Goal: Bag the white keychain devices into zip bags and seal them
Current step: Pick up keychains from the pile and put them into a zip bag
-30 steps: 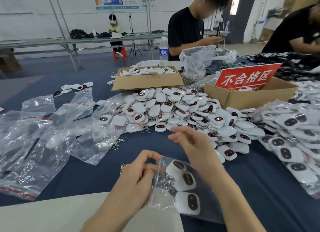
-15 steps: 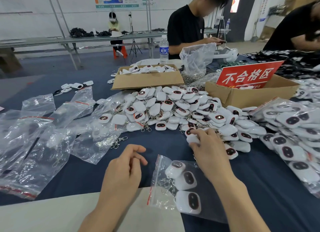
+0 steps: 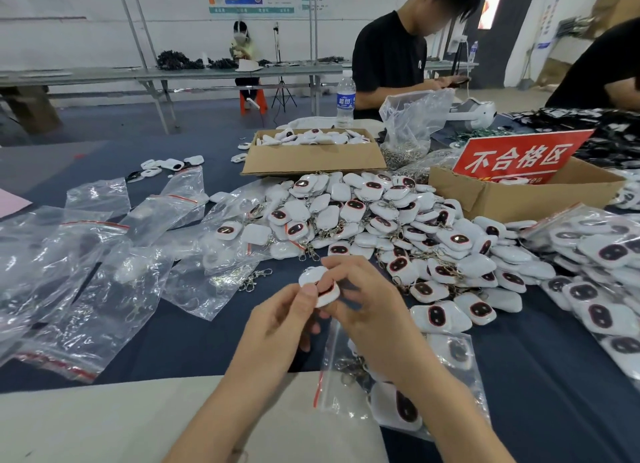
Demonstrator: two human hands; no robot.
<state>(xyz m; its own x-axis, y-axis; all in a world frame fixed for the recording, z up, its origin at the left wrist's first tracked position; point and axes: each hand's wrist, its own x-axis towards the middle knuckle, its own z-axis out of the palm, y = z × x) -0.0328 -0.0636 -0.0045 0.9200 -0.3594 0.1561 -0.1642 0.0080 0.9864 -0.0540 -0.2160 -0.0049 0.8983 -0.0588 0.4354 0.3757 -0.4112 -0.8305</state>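
Both hands meet above the blue table, holding white keychain devices (image 3: pixel 318 284) between them. My left hand (image 3: pixel 280 327) pinches them from the left with the thumb on top. My right hand (image 3: pixel 363 303) grips them from the right. Below my right forearm lies an open zip bag (image 3: pixel 332 369) with a red seal strip and several devices inside, partly hidden by the arm. A big pile of loose devices (image 3: pixel 381 220) spreads across the table just beyond the hands.
Empty zip bags (image 3: pixel 104 272) lie scattered at the left. Filled bags (image 3: pixel 595 265) stack at the right. Two cardboard boxes (image 3: pixel 311 154) (image 3: pixel 519 199) stand behind the pile, one with a red sign (image 3: pixel 519 157). A person in black sits across the table. A beige board (image 3: pixel 104 424) lies at the near edge.
My right hand picked devices from the pile and drew them back toward me. My left hand rose from the table to meet it and took hold of them.
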